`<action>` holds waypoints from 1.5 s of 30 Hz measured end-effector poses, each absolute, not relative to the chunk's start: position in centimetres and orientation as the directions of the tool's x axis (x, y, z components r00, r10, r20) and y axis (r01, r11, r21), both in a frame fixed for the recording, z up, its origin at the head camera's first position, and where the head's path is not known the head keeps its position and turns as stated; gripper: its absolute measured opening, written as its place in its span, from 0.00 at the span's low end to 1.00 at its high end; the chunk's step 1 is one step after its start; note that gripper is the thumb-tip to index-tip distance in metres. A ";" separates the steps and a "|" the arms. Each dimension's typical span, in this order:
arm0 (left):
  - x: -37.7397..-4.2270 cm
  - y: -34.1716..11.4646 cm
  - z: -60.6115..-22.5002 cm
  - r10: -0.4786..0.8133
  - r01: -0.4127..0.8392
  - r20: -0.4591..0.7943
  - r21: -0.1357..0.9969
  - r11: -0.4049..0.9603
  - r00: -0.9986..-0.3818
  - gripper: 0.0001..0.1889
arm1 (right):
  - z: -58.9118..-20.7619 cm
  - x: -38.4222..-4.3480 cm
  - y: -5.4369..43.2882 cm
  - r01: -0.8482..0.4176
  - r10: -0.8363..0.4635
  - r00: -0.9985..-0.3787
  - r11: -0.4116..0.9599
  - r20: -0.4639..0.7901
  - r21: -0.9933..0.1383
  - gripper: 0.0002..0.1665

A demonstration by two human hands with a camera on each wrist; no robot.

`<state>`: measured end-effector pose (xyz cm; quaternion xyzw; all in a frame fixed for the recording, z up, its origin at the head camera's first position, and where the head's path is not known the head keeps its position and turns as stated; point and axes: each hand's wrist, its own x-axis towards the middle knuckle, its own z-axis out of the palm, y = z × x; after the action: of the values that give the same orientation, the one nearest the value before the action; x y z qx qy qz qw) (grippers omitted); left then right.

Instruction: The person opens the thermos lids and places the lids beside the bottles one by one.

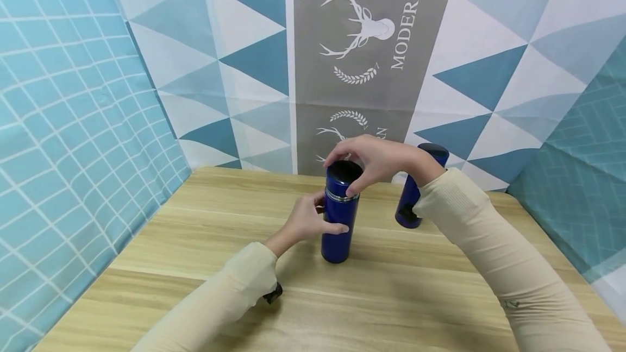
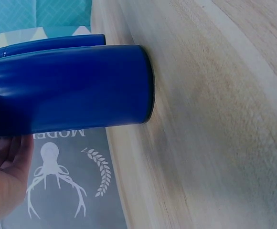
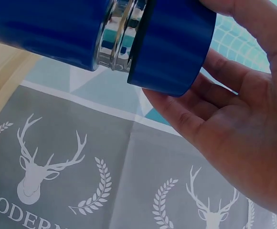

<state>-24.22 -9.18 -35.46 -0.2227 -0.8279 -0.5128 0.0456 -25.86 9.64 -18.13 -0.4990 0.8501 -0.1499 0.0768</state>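
Observation:
A dark blue thermos flask [image 1: 337,243] stands upright on the wooden table. My left hand [image 1: 309,216] grips its body from the left, thumb across the front and fingers behind. From above, my right hand [image 1: 376,159] holds the lid [image 3: 174,47] between thumb and fingers. A band of shiny metal neck [image 3: 117,36] shows between lid and body in the right wrist view. In the left wrist view the flask body [image 2: 76,90] fills the upper left, its base close to the table.
Another blue flask [image 1: 409,194] stands farther right on the table [image 1: 235,205], partly hidden by my right wrist. A patterned cloth with deer heads [image 1: 359,29] hangs behind the table. Blue tiled sheeting [image 1: 58,96] lines the left side.

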 end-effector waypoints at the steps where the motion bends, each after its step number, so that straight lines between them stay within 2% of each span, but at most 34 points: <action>1: -24.2 -9.2 -35.5 0.319 0.411 0.300 0.831 0.375 -0.899 0.31 | -18.1 -25.9 9.7 -0.825 -0.871 -0.491 0.457 0.021 -0.332 0.33; 19: -24.2 -9.1 -35.5 0.297 0.385 0.280 0.833 0.397 -0.913 0.31 | -17.5 -25.2 11.5 -0.822 -0.846 -0.521 0.463 0.111 -0.332 0.33; 26: -24.3 -9.0 -35.4 0.283 0.399 0.302 0.823 0.403 -0.910 0.30 | -17.6 -24.4 12.9 -0.808 -0.821 -0.557 0.501 0.124 -0.310 0.34; 33: -24.2 -8.9 -35.4 0.281 0.397 0.302 0.828 0.396 -0.911 0.31 | -18.6 -23.5 14.2 -0.800 -0.803 -0.581 0.535 0.132 -0.270 0.34; 42: -24.2 -8.8 -35.3 0.280 0.378 0.282 0.838 0.395 -0.918 0.32 | -20.4 -22.6 16.2 -0.812 -0.802 -0.572 0.526 0.171 -0.252 0.33; 45: -24.2 -8.8 -35.4 0.278 0.370 0.276 0.844 0.389 -0.920 0.33 | -21.3 -22.1 16.8 -0.798 -0.785 -0.593 0.543 0.181 -0.261 0.33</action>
<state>-24.24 -8.79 -35.35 -0.1948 -0.8321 -0.5174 0.0446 -22.07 16.82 -21.27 -0.4506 0.8781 -0.1594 -0.0210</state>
